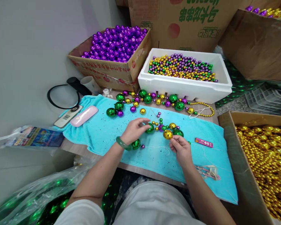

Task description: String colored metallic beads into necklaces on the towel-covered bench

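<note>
My right hand (181, 148) pinches a large shiny gold bead (168, 134) between thumb and fingertips. My left hand (136, 128), with a green bangle on its wrist, has thumb and fingers apart beside a large green bead (150, 128); whether it touches the bead I cannot tell. Between the hands lie small gold, purple and green beads, and another large green bead (178, 133) is just behind the gold one. A thin needle-like line (155, 114) slants near the small beads. Below, a white thread (158, 147) curves across the turquoise towel (128, 157).
Finished-looking bead strands (147, 99) lie at the back, before a white foam box (184, 89) of small beads. Cardboard boxes hold purple beads (117, 43) and gold beads (269, 162). Small scissors (207, 172), a pink label (204, 142), a pink case (84, 116) and a phone (67, 117) lie around.
</note>
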Motion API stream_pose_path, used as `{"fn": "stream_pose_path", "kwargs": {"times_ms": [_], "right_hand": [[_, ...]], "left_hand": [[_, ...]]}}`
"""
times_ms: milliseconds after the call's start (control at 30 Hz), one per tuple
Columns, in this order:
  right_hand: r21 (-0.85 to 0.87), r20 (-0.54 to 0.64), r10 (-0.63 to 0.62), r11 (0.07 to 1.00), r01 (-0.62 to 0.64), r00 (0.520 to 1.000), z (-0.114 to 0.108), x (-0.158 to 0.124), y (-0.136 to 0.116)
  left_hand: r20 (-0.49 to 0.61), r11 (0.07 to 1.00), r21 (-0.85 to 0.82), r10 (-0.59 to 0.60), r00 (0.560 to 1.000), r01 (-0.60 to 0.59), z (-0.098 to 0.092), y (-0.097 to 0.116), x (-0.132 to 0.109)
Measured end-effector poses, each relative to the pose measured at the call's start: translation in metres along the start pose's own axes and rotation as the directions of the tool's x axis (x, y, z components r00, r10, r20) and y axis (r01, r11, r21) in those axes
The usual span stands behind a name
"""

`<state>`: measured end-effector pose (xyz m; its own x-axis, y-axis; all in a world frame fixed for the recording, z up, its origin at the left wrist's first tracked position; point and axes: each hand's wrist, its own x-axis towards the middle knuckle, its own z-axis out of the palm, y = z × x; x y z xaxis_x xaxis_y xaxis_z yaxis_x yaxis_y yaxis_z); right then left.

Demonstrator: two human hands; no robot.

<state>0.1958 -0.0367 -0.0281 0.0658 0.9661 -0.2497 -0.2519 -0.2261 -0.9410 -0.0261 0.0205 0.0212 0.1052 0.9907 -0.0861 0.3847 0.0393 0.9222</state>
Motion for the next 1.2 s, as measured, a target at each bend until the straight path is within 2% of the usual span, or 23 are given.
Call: {"fn": "stream_pose_path", "kwargs": {"times_ms": [67, 133, 200, 267, 367, 467, 833, 1000, 1067, 1133, 1200], "right_hand": [[0.006, -0.013, 0.011, 1.0, -0.011, 1.0, -0.005, 0.0, 0.002], [0.009, -0.028, 0.021, 1.0, -0.021, 0.999, -0.008, 0.0, 0.003], [0.018, -0.045, 0.026, 1.0, -0.026, 0.999, -0.01, 0.0, 0.003], [0.026, -0.055, 0.032, 0.999, -0.03, 0.998, -0.011, 0.0, 0.003], [0.031, -0.058, 0.047, 0.998, -0.045, 0.997, -0.01, 0.0, 0.001], [0.037, -0.061, 0.061, 0.998, -0.059, 0.996, -0.01, -0.001, -0.001], [-0.009, -0.052, 0.047, 0.999, -0.048, 0.998, -0.01, -0.003, 0.001], [0.018, -0.036, 0.077, 0.997, -0.076, 0.996, -0.008, -0.003, 0.003], [0.032, -0.03, 0.08, 0.996, -0.079, 0.996, -0.007, -0.003, 0.004], [0.033, -0.027, 0.085, 0.996, -0.084, 0.996, -0.007, -0.003, 0.004], [0.031, -0.028, 0.098, 0.995, -0.097, 0.995, -0.008, -0.004, 0.004]], "left_hand": [[-0.233, 0.948, 0.318, 0.055, 0.971, 0.022, -0.026, -0.017, 0.01], [-0.343, 0.835, 0.534, 0.071, 0.937, 0.132, -0.049, -0.034, 0.021], [-0.377, 0.726, 0.654, 0.07, 0.924, 0.212, -0.065, -0.049, 0.029], [-0.373, 0.64, 0.728, 0.07, 0.925, 0.245, -0.072, -0.06, 0.034], [-0.355, 0.544, 0.792, 0.045, 0.934, 0.275, -0.072, -0.066, 0.038], [-0.357, 0.498, 0.81, -0.002, 0.934, 0.31, -0.068, -0.067, 0.042], [-0.459, 0.55, 0.724, -0.066, 0.886, 0.417, -0.068, -0.07, 0.049], [-0.387, 0.629, 0.691, -0.095, 0.917, 0.356, -0.066, -0.08, 0.047], [-0.355, 0.673, 0.663, -0.104, 0.929, 0.329, -0.065, -0.084, 0.044], [-0.353, 0.761, 0.577, -0.094, 0.931, 0.296, -0.062, -0.084, 0.039], [-0.375, 0.905, 0.333, -0.128, 0.918, 0.263, -0.057, -0.079, 0.031]]}}
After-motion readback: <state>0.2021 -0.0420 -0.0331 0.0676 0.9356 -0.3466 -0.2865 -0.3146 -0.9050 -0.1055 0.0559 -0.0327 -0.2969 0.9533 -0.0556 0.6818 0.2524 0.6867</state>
